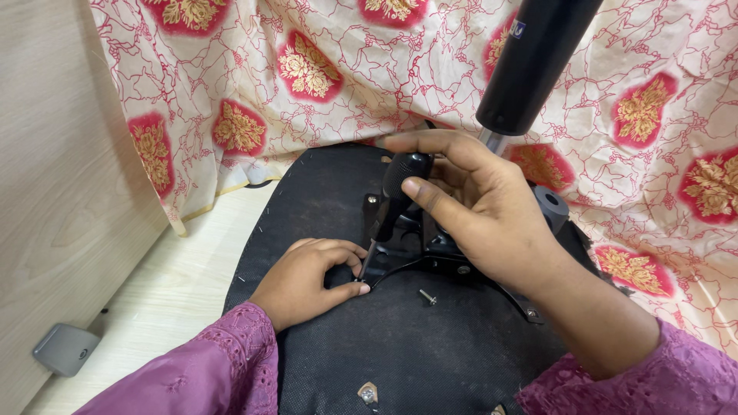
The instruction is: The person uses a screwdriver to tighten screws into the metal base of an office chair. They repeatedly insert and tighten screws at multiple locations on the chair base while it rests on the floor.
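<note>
On black seat base (pixel 430 353) | right hand (pixel 477 215) grips screwdriver (pixel 396 200) | left hand (pixel 307 280) pinches tip

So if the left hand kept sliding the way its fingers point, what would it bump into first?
The left hand points right, across the black seat underside. First it would likely meet the screwdriver tip it already pinches, then the black metal plate just beyond.

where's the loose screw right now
In the head view the loose screw lies on the black seat underside, just right of the left hand and below the metal bracket.
</note>
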